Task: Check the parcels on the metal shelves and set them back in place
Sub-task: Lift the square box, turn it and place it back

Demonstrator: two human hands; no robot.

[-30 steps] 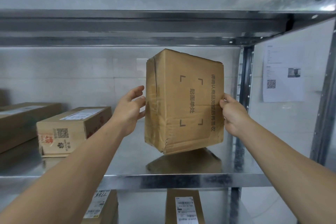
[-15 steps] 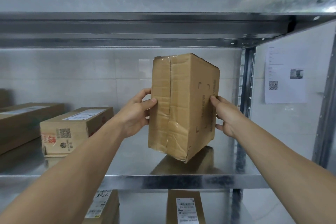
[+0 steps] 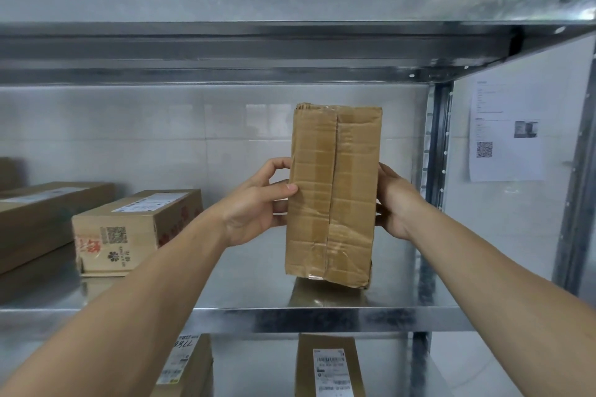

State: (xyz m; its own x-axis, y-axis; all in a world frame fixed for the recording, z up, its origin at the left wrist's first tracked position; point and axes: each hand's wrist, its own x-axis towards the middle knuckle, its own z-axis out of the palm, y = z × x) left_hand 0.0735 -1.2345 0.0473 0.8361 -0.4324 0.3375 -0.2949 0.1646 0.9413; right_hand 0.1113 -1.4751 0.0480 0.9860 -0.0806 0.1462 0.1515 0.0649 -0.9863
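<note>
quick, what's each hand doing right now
left hand: grips the left edge of the cardboard parcel, thumb on its front face.
right hand: holds the parcel's right edge, fingers hidden behind it.

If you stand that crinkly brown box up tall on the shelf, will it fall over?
Probably tippy: the cardboard box is tall and narrow, held on end. Its creased, dented face suggests soft walls that may squash. Shiny tape might feel slippery.
</note>
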